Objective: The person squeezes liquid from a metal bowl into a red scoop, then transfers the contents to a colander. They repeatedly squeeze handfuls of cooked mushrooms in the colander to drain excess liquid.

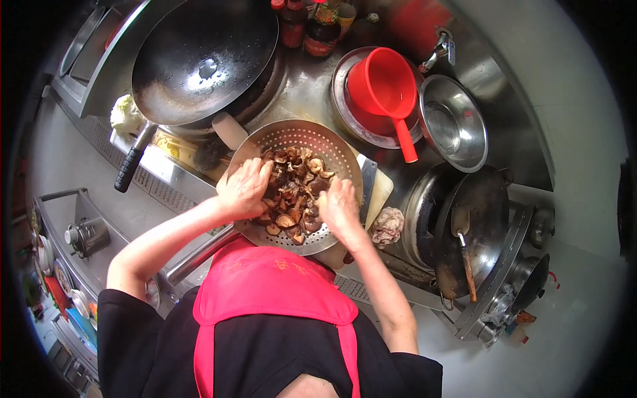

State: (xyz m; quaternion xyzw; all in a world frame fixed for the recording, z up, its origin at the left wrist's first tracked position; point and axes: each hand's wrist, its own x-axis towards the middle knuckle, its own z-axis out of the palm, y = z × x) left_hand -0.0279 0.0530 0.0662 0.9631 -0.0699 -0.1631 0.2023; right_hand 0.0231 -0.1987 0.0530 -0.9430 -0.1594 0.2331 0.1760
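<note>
A perforated metal strainer (338, 149) with a long tubular handle (201, 253) lies in front of me, over the counter. Brown sliced mushrooms (285, 220) are heaped in its bowl. My left hand (245, 189) reaches over the left rim onto the heap, thumb apart from the fingers. At the right side of the heap is my right hand (342, 206), its fingers curled against the mushrooms. The palms and some fingertips are hidden, so whether either hand grips any pieces cannot be told.
A large wok (199, 64) stands at upper left, its black handle (128, 171) jutting toward me. A cleaver (367, 179) and cutting board (380, 191) lie under the strainer's right side. Beyond are a red ladle (383, 84), a steel basin (450, 122) and a second wok (485, 239).
</note>
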